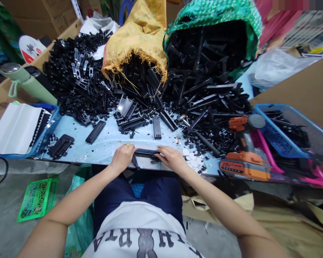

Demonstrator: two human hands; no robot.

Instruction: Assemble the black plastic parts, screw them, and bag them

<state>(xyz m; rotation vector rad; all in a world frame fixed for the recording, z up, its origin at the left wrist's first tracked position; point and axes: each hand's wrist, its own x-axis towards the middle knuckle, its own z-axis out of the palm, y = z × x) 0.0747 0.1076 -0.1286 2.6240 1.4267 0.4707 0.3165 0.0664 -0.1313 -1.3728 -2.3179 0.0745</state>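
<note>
Presently, the left hand is closed on one end of a black bar, fingers bent around it; a ring shows on one finger. The right hand pinches the opposite end between thumb and fingertips. The bar lies roughly level between the two hands, at the near edge of the table. Just below the left hand's fingertips, a thin black piece slants downward; whether it joins the bar cannot be told.

Directly beyond the hands: a grey slotted bar, lying apart from the heap. Beyond and left of the left hand: a dark slotted bar, set at an angle; farther left, a black bracket.

Just right of the right hand: a scatter of white discs. Farther right: an orange-and-grey cordless drill, then a blue basket of black parts.

Well beyond both hands: a yellow sack and a green sack, mouths open towards the hands, black parts in each.
</note>
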